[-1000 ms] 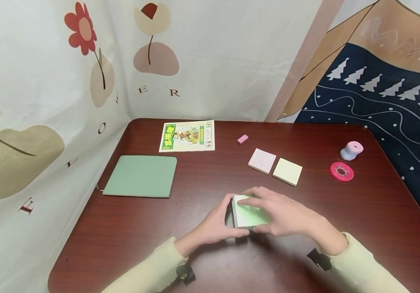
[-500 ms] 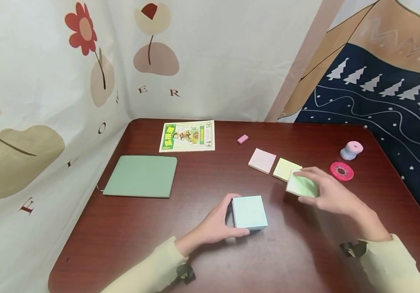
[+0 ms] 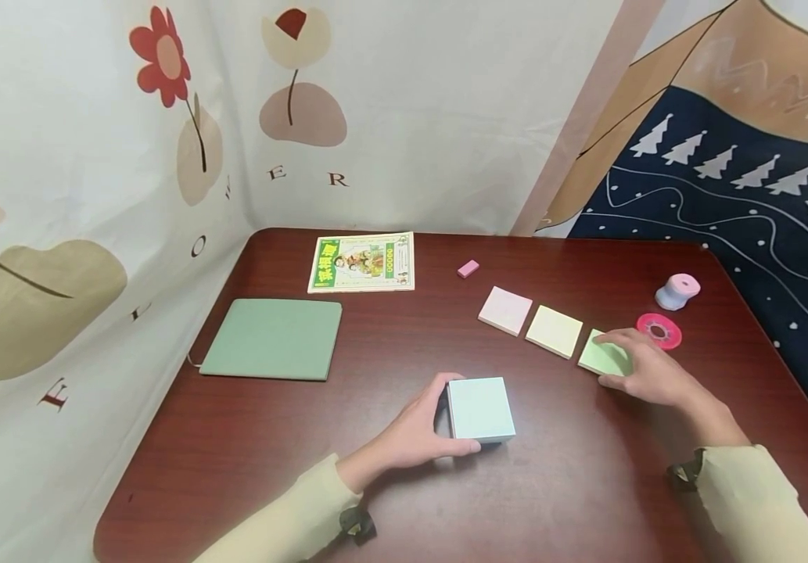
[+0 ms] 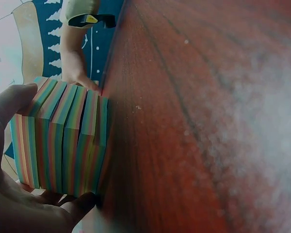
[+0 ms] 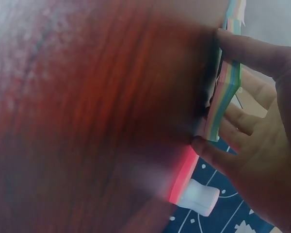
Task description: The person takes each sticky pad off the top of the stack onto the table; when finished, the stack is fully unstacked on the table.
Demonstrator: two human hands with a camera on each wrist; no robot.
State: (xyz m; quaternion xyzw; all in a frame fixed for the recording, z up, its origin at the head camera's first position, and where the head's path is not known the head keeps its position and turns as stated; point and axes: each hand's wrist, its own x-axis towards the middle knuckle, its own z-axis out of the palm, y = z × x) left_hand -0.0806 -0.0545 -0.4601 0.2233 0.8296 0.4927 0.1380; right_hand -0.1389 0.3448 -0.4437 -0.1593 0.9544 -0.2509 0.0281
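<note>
My left hand [image 3: 411, 428] grips a tall stack of sticky note pads [image 3: 481, 408] near the table's middle, its top sheet pale blue. In the left wrist view the stack's striped, many-coloured edges [image 4: 63, 141] show, thumb on one side and fingers on the other. My right hand [image 3: 657, 377] pinches a sticky note pad with a green top [image 3: 602, 356] by its edges, down at the table surface. That pad's striped side [image 5: 223, 104] shows in the right wrist view. Left of it, a yellow pad [image 3: 554, 331] and a pink pad [image 3: 505, 310] lie in a slanting row.
A pink ring-shaped thing [image 3: 660, 331] lies just beyond my right hand, near a white-and-pink spool-shaped thing [image 3: 678, 292]. Further back are a small pink block [image 3: 468, 269] and a printed booklet [image 3: 362, 263]. A green flat rectangle [image 3: 272, 339] lies at left.
My right hand has lifted the green-topped pad off the stack and carried it right, down beside the yellow pad. A pale blue top is now uncovered on the stack; my left hand has stayed put.
</note>
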